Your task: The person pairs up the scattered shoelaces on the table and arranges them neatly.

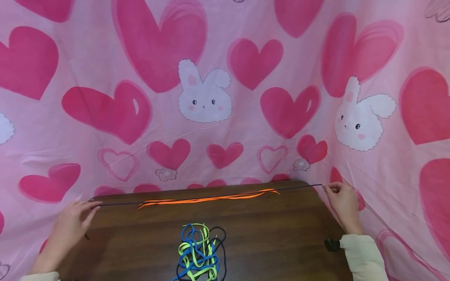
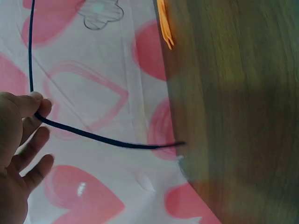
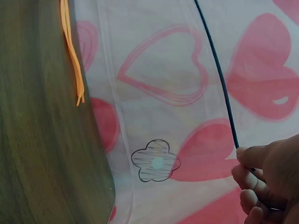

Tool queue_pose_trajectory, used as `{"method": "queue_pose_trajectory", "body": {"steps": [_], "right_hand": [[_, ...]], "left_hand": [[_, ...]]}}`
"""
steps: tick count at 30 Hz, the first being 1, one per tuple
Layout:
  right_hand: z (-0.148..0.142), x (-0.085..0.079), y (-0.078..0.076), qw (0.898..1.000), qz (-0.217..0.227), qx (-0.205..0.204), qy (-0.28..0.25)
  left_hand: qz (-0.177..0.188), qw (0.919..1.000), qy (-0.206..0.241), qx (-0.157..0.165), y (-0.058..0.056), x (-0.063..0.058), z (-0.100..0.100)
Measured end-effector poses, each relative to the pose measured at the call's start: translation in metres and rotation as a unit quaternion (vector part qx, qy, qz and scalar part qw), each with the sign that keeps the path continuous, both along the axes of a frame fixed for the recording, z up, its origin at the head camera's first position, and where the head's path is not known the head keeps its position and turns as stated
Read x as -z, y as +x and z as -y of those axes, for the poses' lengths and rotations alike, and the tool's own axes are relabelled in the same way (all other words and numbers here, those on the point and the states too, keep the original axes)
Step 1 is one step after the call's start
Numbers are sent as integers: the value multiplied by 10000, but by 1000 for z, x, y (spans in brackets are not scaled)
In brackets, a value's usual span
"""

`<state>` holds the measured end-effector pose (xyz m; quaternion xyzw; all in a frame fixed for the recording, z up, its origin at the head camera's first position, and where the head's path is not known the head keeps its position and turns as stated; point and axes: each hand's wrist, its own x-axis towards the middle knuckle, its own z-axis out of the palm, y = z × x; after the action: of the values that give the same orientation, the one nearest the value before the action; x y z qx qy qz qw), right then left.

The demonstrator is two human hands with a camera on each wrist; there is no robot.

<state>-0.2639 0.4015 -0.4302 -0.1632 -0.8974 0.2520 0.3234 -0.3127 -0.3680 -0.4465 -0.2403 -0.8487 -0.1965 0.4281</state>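
Note:
A dark navy shoelace (image 1: 119, 203) is stretched almost straight between the two hands above the table's far part. My left hand (image 1: 74, 220) pinches it between thumb and forefinger; in the left wrist view a loose tail of the shoelace (image 2: 103, 138) droops past the fingers. At the other side my right hand (image 1: 342, 207) pinches it near its end, as the right wrist view of the shoelace (image 3: 219, 70) shows. Below the taut line, orange shoelaces (image 1: 207, 199) lie lengthwise near the far edge. A tangled pile of blue, yellow-green and black shoelaces (image 1: 193, 253) lies nearer me.
The brown wooden table (image 1: 133, 242) has a rounded far right corner. Pink cloth (image 1: 246, 105) printed with hearts and rabbits hangs behind it and along the sides. A small black object (image 1: 332, 245) sits beside the right sleeve (image 1: 362, 255).

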Motion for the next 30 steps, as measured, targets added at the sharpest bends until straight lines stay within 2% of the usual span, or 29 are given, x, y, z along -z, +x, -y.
{"method": "queue_pose_trajectory", "body": {"steps": [6,12,15,18,23,26,30], "right_hand": [[-5,3,-5,9999,10,96,85],[-14,4,-8,9995,-100,135,269],[-17,5,-10,9991,-192,162,332],[-17,5,-12,9992,-194,149,325],[-16,7,-14,9997,106,49,198],[-15,9,-17,9996,235,-8,154],[-16,14,-23,9995,150,-63,266]], "left_hand": [[259,9992,-75,-309,1,6,12],[585,9961,174,-634,3,10,24],[725,9948,282,-663,2,13,30],[650,9951,335,-662,0,15,36],[618,9948,323,-743,-2,16,46],[848,9918,356,-883,-2,17,50],[1047,9881,407,-1053,-3,23,55]]}}
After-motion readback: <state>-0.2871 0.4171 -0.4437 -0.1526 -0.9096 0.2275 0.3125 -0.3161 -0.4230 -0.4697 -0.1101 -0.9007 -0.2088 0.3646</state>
